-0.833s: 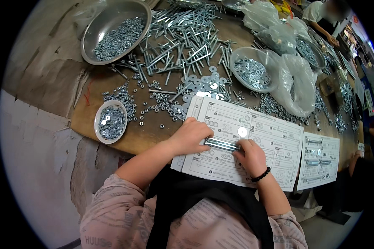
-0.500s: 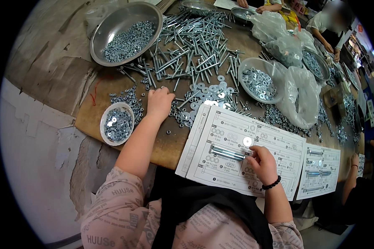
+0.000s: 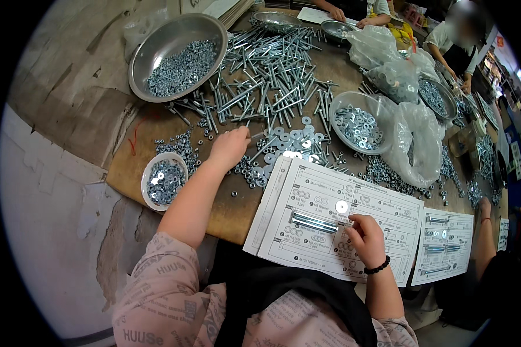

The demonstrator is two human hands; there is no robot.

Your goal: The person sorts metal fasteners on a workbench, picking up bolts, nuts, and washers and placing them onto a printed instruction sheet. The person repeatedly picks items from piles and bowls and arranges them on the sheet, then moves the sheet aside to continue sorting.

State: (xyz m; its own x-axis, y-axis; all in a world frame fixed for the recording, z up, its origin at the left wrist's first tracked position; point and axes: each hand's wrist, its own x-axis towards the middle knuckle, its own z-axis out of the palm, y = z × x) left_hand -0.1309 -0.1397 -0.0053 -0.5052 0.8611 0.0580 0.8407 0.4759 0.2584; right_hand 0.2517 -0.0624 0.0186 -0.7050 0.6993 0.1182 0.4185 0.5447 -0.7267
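My left hand reaches over the table among loose bolts and nuts, its fingers curled down beside a bolt; what they hold, if anything, is hidden. My right hand, with a dark bead bracelet, rests over a printed sheet. Its fingers are curled and closed near the thumb, and I cannot make out anything in them. Several long bolts lie side by side on the sheet, just left of these fingers. Above them a large flat washer lies on the paper.
Bolts are heaped beyond my left hand, with large washers nearer. A steel bowl of nuts, a small white tub and a clear bowl of washers stand around. Another sheet with hardware lies right. Co-workers' hands show.
My left hand has shifted slightly right among the hardware. My right hand stays near the bolts on the sheet. At far right, a co-worker's arm has reached farther over the table.
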